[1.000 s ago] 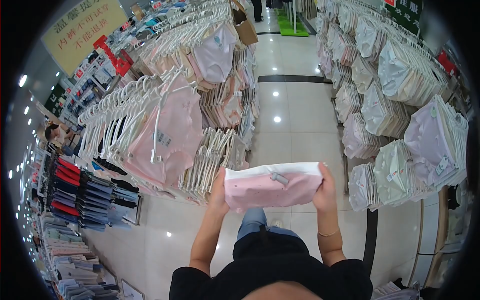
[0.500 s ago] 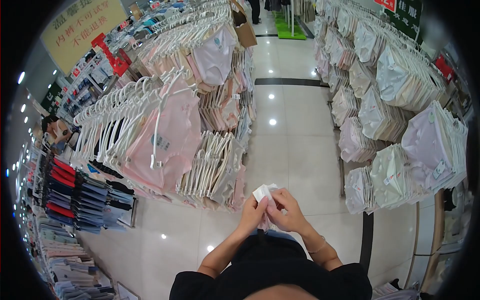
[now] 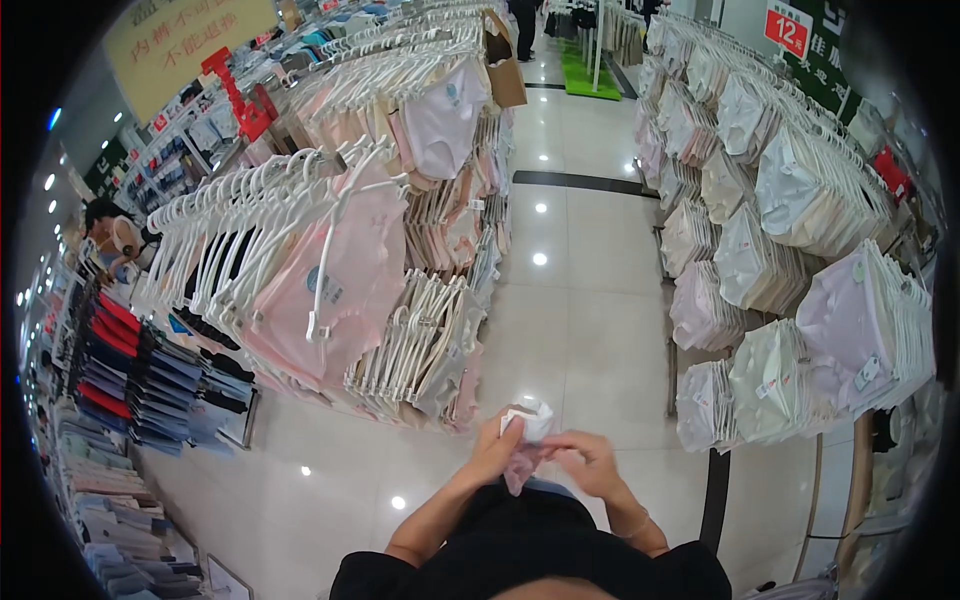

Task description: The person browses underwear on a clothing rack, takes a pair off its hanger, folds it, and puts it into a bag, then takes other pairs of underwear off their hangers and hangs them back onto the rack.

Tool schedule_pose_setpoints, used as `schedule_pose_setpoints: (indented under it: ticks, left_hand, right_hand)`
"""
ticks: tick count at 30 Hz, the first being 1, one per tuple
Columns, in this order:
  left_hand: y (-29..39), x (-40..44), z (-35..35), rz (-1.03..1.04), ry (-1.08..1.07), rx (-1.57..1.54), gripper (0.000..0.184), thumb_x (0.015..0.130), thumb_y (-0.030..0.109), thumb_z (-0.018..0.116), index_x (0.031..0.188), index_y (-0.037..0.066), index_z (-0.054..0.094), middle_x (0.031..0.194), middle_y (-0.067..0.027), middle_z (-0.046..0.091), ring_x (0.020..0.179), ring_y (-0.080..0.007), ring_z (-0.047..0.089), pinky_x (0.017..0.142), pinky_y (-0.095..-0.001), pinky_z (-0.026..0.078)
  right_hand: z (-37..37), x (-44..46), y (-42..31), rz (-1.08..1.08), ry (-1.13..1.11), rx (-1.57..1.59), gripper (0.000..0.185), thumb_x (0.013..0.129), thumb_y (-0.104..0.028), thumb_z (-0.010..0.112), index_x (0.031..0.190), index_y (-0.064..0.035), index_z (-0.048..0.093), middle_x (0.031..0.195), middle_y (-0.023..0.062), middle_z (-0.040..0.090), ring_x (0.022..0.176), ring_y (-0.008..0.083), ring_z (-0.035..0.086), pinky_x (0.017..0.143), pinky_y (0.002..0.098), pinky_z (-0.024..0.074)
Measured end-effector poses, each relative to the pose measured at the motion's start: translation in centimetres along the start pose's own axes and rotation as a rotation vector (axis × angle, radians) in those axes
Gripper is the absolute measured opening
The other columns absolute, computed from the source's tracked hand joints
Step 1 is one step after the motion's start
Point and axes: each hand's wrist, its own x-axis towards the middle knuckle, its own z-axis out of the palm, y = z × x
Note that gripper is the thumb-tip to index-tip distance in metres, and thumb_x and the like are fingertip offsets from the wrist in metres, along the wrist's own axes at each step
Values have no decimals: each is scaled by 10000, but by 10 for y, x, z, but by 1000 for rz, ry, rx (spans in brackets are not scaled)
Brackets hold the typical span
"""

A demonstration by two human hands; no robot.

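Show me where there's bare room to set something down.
Bare floor runs down the aisle between the pink underwear at left and the lilac underwear at right; another patch lies between the left forearm and the dark and red clothes. Both sides are crowded with hangers.

Metal rack [image 3: 672, 385], white hangers [image 3: 232, 235], pastel underwear [image 3: 345, 270], tiled floor [image 3: 565, 330], green mat [image 3: 592, 86]

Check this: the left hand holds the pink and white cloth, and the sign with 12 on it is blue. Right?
Not quite: the sign with 12 on it is red, not blue, as the head view shows. The left hand does hold the pink and white cloth.
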Motion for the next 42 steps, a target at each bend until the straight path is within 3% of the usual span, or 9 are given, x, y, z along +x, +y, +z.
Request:
schedule_pose_setpoints:
  ticks: [4,5,10,13,18,25,33,39,42]
  left_hand:
    - [30,-4,-29,351,-288,485,154,754,163,451,714,18,483,601,-69,460,535,-176,447,502,-280,351]
    - [43,-6,-30,432,-336,480,147,735,161,464,690,22,486,576,-81,452,510,-198,446,476,-288,343]
    - [69,-20,-28,744,-331,528,144,677,158,510,632,23,485,505,-79,441,418,-245,435,388,-325,312]
    - [65,-27,-31,666,-217,491,146,634,152,529,575,28,481,465,-69,426,381,-220,417,365,-312,297]
    - [60,-28,-29,538,1,313,176,632,153,538,527,33,464,415,-31,406,331,-137,384,339,-246,266]
    - [49,-18,-26,304,-140,304,210,648,115,565,499,32,443,428,-41,431,361,-106,413,350,-234,289]
    - [22,-7,-26,231,-272,160,243,677,158,542,496,24,451,467,-26,450,480,-66,472,393,-213,316]
    - [-15,-11,-18,-168,-24,-538,396,629,221,551,806,-132,514,717,-172,554,610,-212,544,552,-276,438]
    - [-32,-9,-17,-124,-47,-652,364,633,210,545,782,-120,515,709,-168,554,616,-212,544,559,-297,445]
  right_hand:
    - [-22,3,-16,-73,307,36,378,670,-91,543,1023,-3,440,918,91,508,843,167,490,716,282,392]
    - [-25,15,-21,-118,184,-51,480,642,-234,579,1031,2,427,964,102,484,871,174,466,715,283,377]
    - [10,17,-21,17,-396,-107,415,632,-188,608,975,3,471,952,105,492,861,193,477,722,297,383]
    - [20,11,-9,149,-517,-136,320,662,-172,587,912,8,501,912,107,510,830,192,486,725,284,378]
    - [12,3,-6,53,-241,16,207,706,-97,526,883,8,506,852,87,519,780,174,491,690,262,382]
    - [1,-7,-2,75,196,397,155,685,-35,521,825,6,469,805,63,506,685,83,469,612,209,377]
    - [-17,-4,-9,214,121,301,140,692,-89,552,796,-23,487,707,4,496,642,48,447,566,177,363]
    - [-14,-5,2,186,245,456,134,739,-101,517,829,-2,503,713,13,514,642,52,463,563,178,378]
    - [-15,-6,5,190,318,474,152,749,-136,512,802,6,500,695,34,516,620,71,468,555,197,387]
